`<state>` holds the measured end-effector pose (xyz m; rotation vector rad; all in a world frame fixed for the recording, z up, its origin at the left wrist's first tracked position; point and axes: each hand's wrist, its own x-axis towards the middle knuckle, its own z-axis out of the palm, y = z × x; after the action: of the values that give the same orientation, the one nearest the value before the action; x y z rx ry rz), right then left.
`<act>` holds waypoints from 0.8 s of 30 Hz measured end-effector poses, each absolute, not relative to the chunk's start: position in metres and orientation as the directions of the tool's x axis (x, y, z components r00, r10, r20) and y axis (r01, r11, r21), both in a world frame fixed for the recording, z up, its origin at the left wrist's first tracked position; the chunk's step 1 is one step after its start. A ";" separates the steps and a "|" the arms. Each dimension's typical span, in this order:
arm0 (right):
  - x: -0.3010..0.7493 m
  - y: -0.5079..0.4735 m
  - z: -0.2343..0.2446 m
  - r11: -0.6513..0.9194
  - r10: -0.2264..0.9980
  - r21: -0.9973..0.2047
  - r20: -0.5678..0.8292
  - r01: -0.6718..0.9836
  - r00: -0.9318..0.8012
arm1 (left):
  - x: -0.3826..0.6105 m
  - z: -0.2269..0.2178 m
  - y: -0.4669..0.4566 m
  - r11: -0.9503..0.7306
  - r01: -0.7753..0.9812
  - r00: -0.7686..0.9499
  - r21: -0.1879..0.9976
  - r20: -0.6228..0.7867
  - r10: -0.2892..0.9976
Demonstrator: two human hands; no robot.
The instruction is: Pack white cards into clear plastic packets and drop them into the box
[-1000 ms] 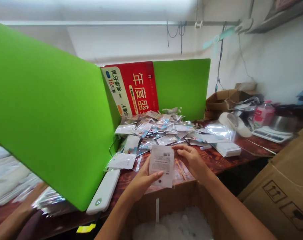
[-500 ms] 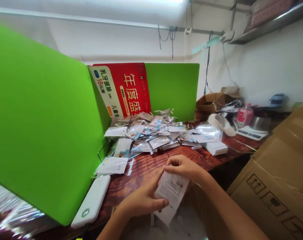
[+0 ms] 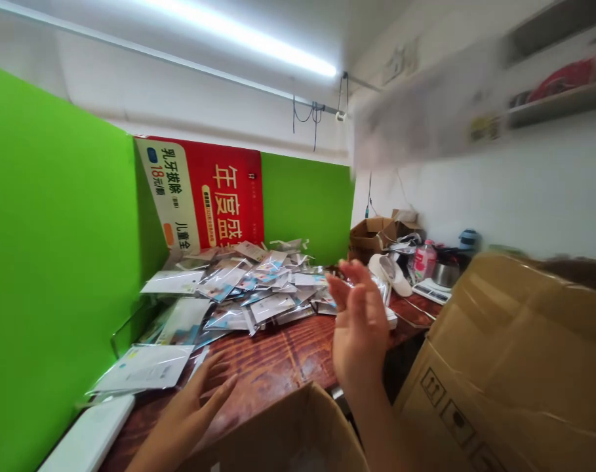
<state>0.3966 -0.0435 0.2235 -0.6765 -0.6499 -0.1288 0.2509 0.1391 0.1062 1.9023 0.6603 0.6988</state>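
My left hand [image 3: 199,403] is open, its fingers stretched over the near table edge beside the pile of clear-wrapped packets [image 3: 273,307]. My right hand [image 3: 360,328] is raised in front of the pile's right side, fingers loosely bent and apart, with nothing seen in it. Up and to the right of it, apart from the fingers, a smeared pale rectangular shape [image 3: 425,108] shows in the air against the wall. It looks like a packet in motion, but the blur hides its details. Below and between my hands stands an open cardboard box [image 3: 312,419].
Green panels [image 3: 307,203] with a red printed poster [image 3: 229,170] stand behind and left of the pile. A white device [image 3: 94,436] lies at the lower left. At right are a large carton [image 3: 514,354], a pink bottle [image 3: 424,259] and a small scale [image 3: 431,291].
The white packet that both hands held has left them. My hands have parted, the right one rising and the left moving leftward. The view has tilted up and turned right.
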 end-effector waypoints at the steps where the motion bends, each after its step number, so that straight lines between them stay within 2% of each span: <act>1: 0.394 -0.039 0.220 0.760 0.156 -0.585 0.589 0.285 0.793 | 0.250 0.108 0.139 -0.398 0.158 0.688 0.904 0.188 0.701; 3: 0.392 -0.027 0.207 0.684 0.331 -0.706 0.526 0.185 0.784 | 0.252 0.109 0.140 -0.418 0.164 0.694 0.893 0.197 0.693; 6: 0.391 -0.011 0.187 0.567 0.463 -0.808 0.474 0.161 0.749 | 0.260 0.099 0.149 -0.445 0.135 0.693 0.885 0.236 0.681; 10: 0.393 -0.005 0.175 0.458 0.529 -0.851 0.492 0.256 0.691 | 0.272 0.077 0.168 -0.505 0.087 0.701 0.859 0.307 0.644; 15: 0.392 -0.006 0.175 0.278 0.606 -0.883 0.467 0.379 0.644 | 0.276 0.080 0.166 -0.546 0.140 0.753 0.826 0.270 0.601; 18: 0.392 0.001 0.167 0.085 0.700 -0.836 0.437 0.542 0.565 | 0.274 0.091 0.154 -0.608 0.215 0.782 0.764 0.238 0.576; 20: 0.393 0.009 0.154 -0.061 0.788 -0.708 0.399 0.704 0.469 | 0.274 0.096 0.148 -0.685 0.262 0.805 0.680 0.237 0.543; 21: 0.394 0.014 0.145 -0.137 0.841 -0.597 0.352 0.791 0.412 | 0.274 0.098 0.146 -0.722 0.288 0.818 0.629 0.229 0.527; 24: 0.395 0.026 0.115 -0.136 0.911 -0.523 0.267 0.842 0.313 | 0.272 0.101 0.144 -0.763 0.431 0.796 0.481 0.195 0.573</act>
<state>0.3948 0.0262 0.1150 -1.9914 -1.5460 0.1525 0.2720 0.1442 0.1005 2.5672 0.7550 0.4659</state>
